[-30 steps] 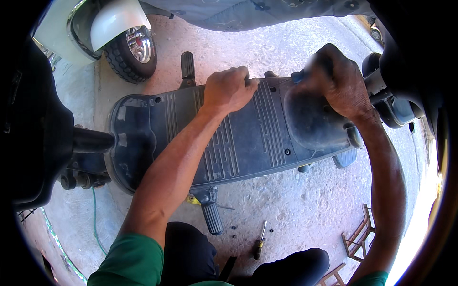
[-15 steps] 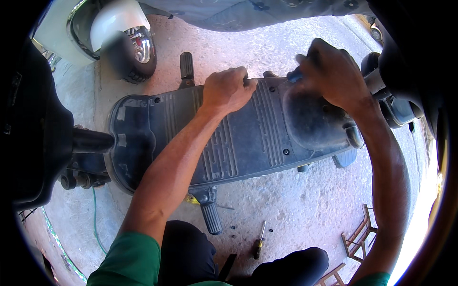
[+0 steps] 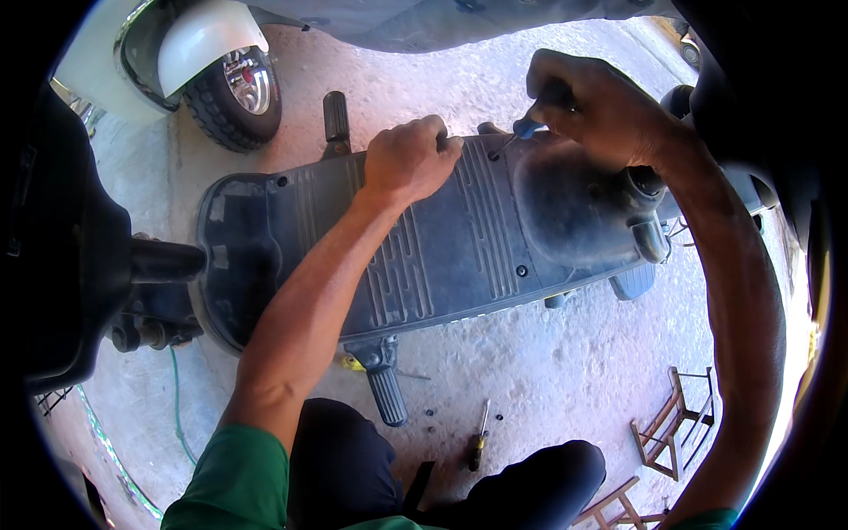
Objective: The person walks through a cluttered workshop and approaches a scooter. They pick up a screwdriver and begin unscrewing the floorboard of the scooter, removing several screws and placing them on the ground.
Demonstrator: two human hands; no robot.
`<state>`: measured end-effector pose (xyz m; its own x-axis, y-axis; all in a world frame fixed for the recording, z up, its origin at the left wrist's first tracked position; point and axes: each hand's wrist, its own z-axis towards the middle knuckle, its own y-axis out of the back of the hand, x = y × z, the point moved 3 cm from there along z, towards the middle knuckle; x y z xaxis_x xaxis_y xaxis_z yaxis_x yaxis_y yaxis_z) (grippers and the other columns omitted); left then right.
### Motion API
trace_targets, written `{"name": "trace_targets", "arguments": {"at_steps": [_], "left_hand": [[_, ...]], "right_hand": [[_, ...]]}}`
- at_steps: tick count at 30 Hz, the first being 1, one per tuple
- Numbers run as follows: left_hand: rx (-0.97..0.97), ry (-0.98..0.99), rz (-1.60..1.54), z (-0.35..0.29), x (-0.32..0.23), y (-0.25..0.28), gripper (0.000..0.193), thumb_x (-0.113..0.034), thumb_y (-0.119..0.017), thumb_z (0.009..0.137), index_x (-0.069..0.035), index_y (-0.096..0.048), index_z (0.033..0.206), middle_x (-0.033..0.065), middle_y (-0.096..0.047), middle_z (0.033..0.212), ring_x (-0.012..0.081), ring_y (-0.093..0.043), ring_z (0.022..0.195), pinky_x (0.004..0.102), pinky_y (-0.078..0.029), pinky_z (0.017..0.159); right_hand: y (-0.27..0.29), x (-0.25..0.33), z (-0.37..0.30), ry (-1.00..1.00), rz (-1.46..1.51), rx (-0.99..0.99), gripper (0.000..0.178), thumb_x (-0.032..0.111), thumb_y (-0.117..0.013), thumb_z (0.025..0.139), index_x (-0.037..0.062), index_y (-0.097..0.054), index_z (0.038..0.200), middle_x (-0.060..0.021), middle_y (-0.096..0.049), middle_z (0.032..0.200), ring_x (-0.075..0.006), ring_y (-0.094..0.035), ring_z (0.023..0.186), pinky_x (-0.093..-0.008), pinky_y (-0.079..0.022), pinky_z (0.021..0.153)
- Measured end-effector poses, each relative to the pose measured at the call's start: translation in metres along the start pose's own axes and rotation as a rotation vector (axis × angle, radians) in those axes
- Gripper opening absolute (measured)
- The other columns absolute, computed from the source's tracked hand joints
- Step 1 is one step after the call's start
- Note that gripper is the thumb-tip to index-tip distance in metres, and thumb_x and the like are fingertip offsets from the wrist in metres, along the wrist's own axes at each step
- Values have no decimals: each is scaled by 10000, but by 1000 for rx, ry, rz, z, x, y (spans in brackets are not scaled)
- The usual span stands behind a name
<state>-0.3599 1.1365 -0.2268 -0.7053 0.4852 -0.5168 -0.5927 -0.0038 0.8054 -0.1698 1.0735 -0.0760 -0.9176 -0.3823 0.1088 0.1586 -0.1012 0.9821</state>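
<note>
A black ribbed scooter footboard (image 3: 442, 238) stretches across the view below my hands. My right hand (image 3: 609, 110) is closed around a screwdriver (image 3: 527, 126) with a blue and black handle. Its slanted shaft runs down to the far screw hole (image 3: 494, 156), with the tip at or just over it. My left hand (image 3: 411, 159) lies by the board's far edge, fingers curled and thumb pressed in; what it grips, if anything, is hidden. Another screw (image 3: 522, 271) shows near the board's near edge, and a dark hole (image 3: 283, 181) sits at its far left corner.
Folded-out foot pegs (image 3: 387, 397) stick out from the board. On the concrete floor lie a second screwdriver (image 3: 478, 446), small dark fasteners (image 3: 499, 417) and a yellow-handled tool (image 3: 352, 362). A rusty metal frame (image 3: 671, 424) stands at right; a white-fendered wheel (image 3: 234, 97) is at far left.
My right hand has rolled over and shifted slightly left and away, bringing the screwdriver to the far screw hole. My left hand stays at the board's far edge. The whole view has shifted slightly.
</note>
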Motion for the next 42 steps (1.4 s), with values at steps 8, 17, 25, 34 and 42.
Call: {"name": "trace_targets", "arguments": {"at_steps": [8,17,25,34,42], "left_hand": [[-23,-25,20,1,-2,-4,329,-387,-621,915,-62,-672,898,166,-712,866,378,-690,870,473,-532,799],[-50,-48,6,-2,-2,-5,322,-363,-632,916,-47,-653,858,176,-711,833,377,-703,818,471,-544,782],[-43,-22,16,1,1,-5,327,-404,-627,912,-83,-689,912,147,-713,876,378,-680,887,468,-524,798],[-94,-92,44,-1,0,-6,323,-357,-636,929,-44,-662,852,168,-715,812,357,-711,782,453,-553,760],[-63,-68,40,-1,3,-5,332,-385,-624,921,-58,-669,894,166,-711,846,377,-692,827,472,-535,781]], "right_hand": [[-35,-5,-1,-214,667,-516,269,265,-564,993,13,-659,993,-84,-639,747,-199,-624,683,-332,-511,681],[-62,-7,15,-143,1448,-742,217,117,-504,965,-24,-656,1029,-6,-446,616,-102,-417,530,-277,-353,505],[-54,-9,21,-69,1239,-436,309,208,-431,1014,1,-654,1065,-30,-524,623,-128,-510,552,-286,-424,550],[-16,9,22,-98,-249,-184,255,280,-555,1015,58,-636,1112,-117,-661,818,-221,-680,777,-319,-551,764],[6,25,21,-187,-129,122,204,233,-619,952,55,-619,1052,-165,-668,964,-296,-662,891,-362,-534,862]]}}
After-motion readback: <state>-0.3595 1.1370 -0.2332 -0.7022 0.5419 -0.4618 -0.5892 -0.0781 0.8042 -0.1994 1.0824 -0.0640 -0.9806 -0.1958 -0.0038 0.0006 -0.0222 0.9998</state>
